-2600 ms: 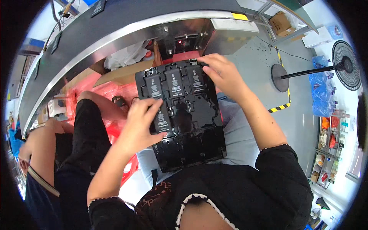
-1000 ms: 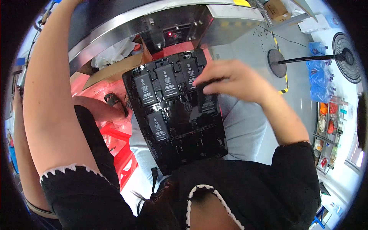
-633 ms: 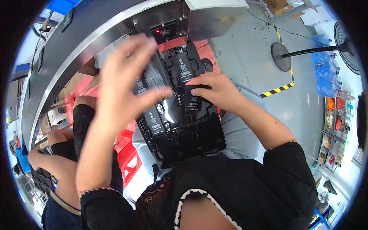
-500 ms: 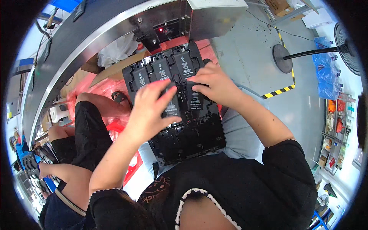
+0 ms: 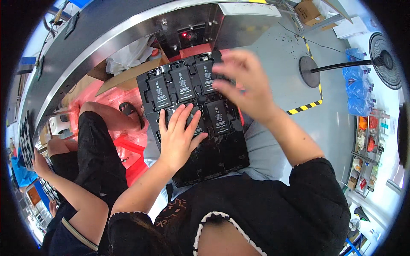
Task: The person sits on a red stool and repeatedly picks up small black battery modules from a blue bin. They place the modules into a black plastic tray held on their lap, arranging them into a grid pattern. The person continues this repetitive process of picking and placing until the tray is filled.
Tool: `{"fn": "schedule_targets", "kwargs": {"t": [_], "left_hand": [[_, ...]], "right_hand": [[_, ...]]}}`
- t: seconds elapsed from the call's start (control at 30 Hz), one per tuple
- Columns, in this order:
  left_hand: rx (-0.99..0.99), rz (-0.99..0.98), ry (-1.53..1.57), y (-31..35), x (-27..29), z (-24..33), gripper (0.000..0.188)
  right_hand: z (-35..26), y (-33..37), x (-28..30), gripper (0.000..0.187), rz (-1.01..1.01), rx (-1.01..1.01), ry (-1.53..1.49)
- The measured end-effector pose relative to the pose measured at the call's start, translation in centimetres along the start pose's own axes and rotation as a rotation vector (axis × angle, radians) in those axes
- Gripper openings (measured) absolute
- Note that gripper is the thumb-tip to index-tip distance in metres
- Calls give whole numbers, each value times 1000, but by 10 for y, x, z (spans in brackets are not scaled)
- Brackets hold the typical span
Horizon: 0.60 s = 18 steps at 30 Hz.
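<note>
Your right hand (image 5: 248, 87), fingers parted, has released the right battery (image 5: 218, 117) in the tray's (image 5: 220, 157) second-far row, your left hand (image 5: 176, 143) spread over its neighbours (image 5: 197, 129): row apparently filled.

Pedestal fan (image 5: 385, 64) on grey floor (image 5: 265, 55), its round base just beside black-and-yellow tape (image 5: 304, 107). Blue plastic bags (image 5: 356, 83) near it. Storage rack (image 5: 363, 157) at right: orange packet (image 5: 362, 123) at its upper end. Beneath the black counter's (image 5: 98, 25) metal edge: carton (image 5: 136, 74), white plastic bag (image 5: 126, 57) behind its flap. Co-worker (image 5: 100, 141) seated left, dark sandal (image 5: 127, 109).
</note>
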<state>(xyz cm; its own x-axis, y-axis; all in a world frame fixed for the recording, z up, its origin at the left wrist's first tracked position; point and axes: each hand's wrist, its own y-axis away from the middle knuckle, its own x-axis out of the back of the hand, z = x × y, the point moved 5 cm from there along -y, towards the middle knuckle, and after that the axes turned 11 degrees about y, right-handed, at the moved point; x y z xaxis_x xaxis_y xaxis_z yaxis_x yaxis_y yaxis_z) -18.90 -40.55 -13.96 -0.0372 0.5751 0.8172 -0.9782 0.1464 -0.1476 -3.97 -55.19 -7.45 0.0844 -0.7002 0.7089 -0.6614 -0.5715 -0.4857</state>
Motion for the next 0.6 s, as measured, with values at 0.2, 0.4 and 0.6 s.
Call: {"fn": "schedule_targets", "kwargs": {"t": [0.2,0.4,0.6], "left_hand": [[91,-61,144,-7,22,9,64],[-263,530,-49,-85,167,-30,41],[-104,600,-329,-201,269,-152,90]], "right_hand": [[-5,-162,25,47,255,352,278],[70,-313,-28,82,-274,141,475],[90,-380,-33,69,-631,115,612]]}}
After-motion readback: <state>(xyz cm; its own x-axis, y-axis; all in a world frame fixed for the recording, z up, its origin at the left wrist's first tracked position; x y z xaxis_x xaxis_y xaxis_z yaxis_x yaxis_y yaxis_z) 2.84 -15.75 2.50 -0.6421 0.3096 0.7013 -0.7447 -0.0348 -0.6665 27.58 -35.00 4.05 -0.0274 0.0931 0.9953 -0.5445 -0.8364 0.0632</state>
